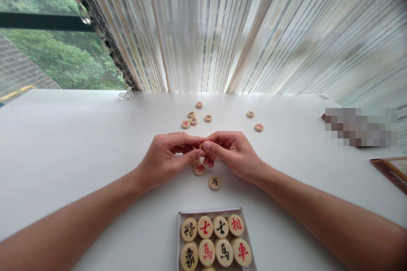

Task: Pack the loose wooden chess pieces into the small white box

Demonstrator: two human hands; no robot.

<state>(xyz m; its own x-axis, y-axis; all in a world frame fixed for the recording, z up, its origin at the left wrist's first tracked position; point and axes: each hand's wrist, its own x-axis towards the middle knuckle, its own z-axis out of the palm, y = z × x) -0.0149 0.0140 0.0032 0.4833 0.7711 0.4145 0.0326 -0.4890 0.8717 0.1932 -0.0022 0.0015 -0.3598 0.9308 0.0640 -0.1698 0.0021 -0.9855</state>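
My left hand [173, 150] and my right hand [233, 152] meet over the table, fingertips touching. Between their thumbs and index fingers is a small wooden Chinese chess piece [201, 146], mostly covered by the fingers. Just beneath the hands lies a piece with a red character [199, 169], and another piece [196, 160] is partly hidden behind the left thumb. A black-marked piece [214, 182] rests a little nearer to me. At the bottom, a shallow open box [210, 210] holds rows of larger pieces with red and black characters, face up.
Beyond my hands, several loose pieces [207, 118] are scattered on the white table [79, 144]. Two more, one a red-marked piece [259, 127], lie to the right. A brown-edged object [392, 173] sits at the right edge. Striped curtains [203, 29] hang behind the table.
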